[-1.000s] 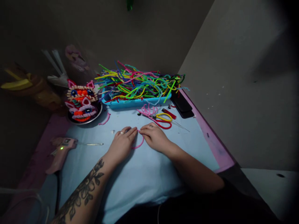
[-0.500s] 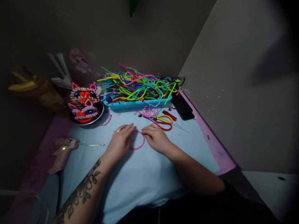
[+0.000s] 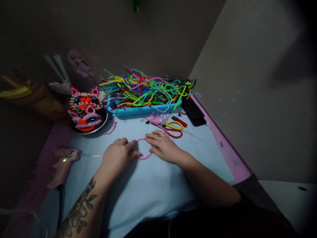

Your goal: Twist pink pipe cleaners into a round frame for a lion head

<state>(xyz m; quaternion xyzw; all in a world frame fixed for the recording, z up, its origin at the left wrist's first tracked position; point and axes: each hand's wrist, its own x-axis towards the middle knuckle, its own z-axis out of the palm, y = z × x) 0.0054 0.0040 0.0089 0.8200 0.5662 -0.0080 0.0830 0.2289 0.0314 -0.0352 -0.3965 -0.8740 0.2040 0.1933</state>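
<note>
A pink pipe cleaner (image 3: pixel 145 159) bent into a round ring lies on the light blue table cover. My left hand (image 3: pixel 119 155) holds the ring's left side, its thumb and forefinger on the edge. On the opposite side, my right hand (image 3: pixel 162 145) has its fingertips and thumb on the ring's upper right edge. Just beyond the right hand are scissors (image 3: pixel 174 133) with yellow and red handles, next to a bundle of curled pink pipe cleaner pieces (image 3: pixel 157 118). A short pink piece (image 3: pixel 111 129) lies beyond the left hand.
A blue tray (image 3: pixel 138 111) piled with coloured pipe cleaners stands at the back. Left of it, a metal bowl (image 3: pixel 99 128) holds fuzzy animal-face figures. A pink glue gun (image 3: pixel 63 167) with a lit green light lies at left. A red lighter (image 3: pixel 179 121) and black phone-like case (image 3: pixel 194 114) are at right.
My left hand has shifted slightly left and its thumb now shows on the ring's edge. My right hand's fingers have spread along the ring. The camera view has shifted a little.
</note>
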